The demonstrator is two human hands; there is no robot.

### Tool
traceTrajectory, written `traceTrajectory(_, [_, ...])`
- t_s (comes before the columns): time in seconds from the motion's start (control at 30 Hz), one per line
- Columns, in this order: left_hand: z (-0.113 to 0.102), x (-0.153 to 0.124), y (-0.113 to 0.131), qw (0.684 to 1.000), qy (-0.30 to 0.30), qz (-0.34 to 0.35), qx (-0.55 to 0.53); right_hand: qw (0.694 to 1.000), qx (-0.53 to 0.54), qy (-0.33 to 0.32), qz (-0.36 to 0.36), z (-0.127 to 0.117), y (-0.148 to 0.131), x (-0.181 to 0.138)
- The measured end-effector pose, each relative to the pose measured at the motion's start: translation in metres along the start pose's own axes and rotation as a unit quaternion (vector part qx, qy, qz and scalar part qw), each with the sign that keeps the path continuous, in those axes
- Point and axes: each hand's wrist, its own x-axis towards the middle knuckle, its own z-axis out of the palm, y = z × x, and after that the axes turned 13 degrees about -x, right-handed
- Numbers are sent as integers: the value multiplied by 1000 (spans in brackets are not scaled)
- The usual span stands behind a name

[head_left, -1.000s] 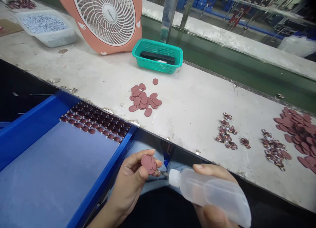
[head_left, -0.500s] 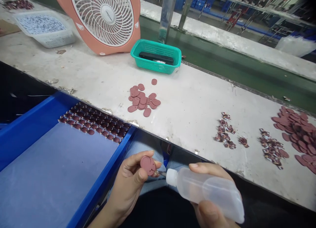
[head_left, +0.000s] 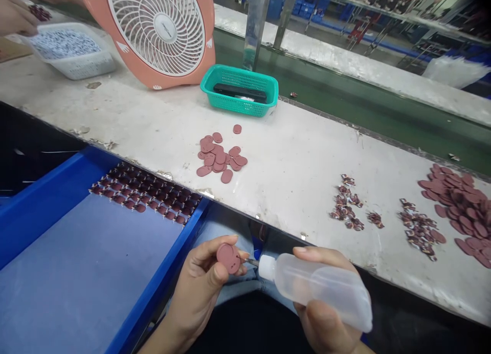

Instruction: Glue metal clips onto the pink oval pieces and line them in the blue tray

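Between the thumb and fingers of my left hand [head_left: 203,282] is a small reddish-brown oval disc [head_left: 228,258] with tiny holes. My right hand [head_left: 330,303] wraps round a translucent squeeze bottle [head_left: 322,287] with a white cap, lying almost level. Its thin nozzle points left at the disc's right edge; whether it touches cannot be made out. Beyond my hands, a loose heap of similar discs [head_left: 219,157] lies on the white worktop [head_left: 284,175]. To the right are small dark brown-and-white figure-like pieces [head_left: 347,205] and a larger pile of discs [head_left: 466,205].
A blue tray [head_left: 69,282] at the left holds rows of dark assembled pieces [head_left: 149,193]. On the worktop stand a pink fan [head_left: 164,31], a green basket [head_left: 240,90] with a black object inside, and a white basket [head_left: 72,52] of small bits. Another person's hand [head_left: 17,14] reaches in there.
The bottle's nozzle has shifted slightly up along the disc's edge, and the bottle is a little higher. Another person's hands have come in at the upper left.
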Motion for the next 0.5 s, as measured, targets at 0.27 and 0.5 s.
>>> traceTrajectory(0.27, [-3,-2,1,1000,17,-12,3,1000,23,-17,8,1,-6,7])
traceTrajectory(0.5, [1,3,6,995,97,25,-6,938,298,11,177,1,-3,41])
